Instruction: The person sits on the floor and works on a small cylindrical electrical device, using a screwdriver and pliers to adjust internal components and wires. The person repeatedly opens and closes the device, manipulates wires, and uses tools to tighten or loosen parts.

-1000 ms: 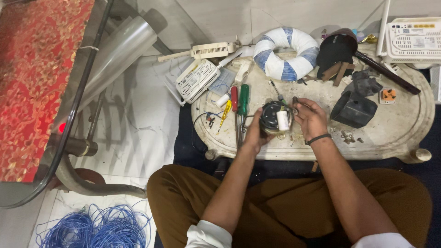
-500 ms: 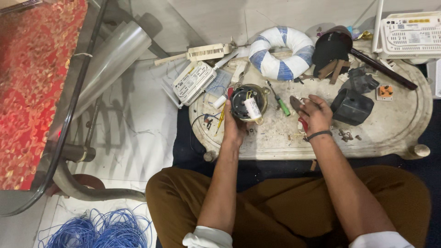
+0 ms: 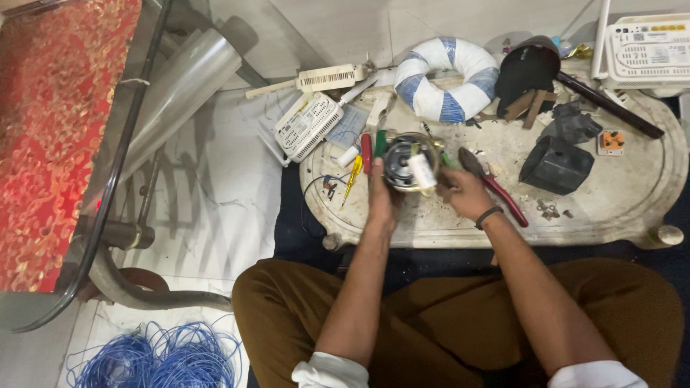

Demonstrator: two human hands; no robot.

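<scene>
As seen from the head camera, near to far:
Lap: brown trousers and two rolled white cuffs at the bottom edge.
Floor, near left: one tangled coil of blue wire (image 3: 162, 356) beside a curved grey metal frame (image 3: 108, 237).
Left hand (image 3: 383, 200): fingers clamped on the left side of the round dark motor with copper windings (image 3: 407, 162), holding it above the near part of the table.
Right hand (image 3: 463, 192): closed against the motor's right side, a dark band on the wrist; whether it also grips the red-handled pliers (image 3: 496, 188) lying just beside it, cannot tell.
Table: oval pale stone slab (image 3: 632, 208), littered with debris.
Screwdrivers: three beside the motor, one yellow (image 3: 352, 174), one red (image 3: 366, 151), one green (image 3: 380, 141).
Black plastic housings: two, right of the pliers (image 3: 557, 165).
Far edge: one blue-and-white wrapped ring (image 3: 445, 88); two white vented boxes (image 3: 310, 123).
</scene>
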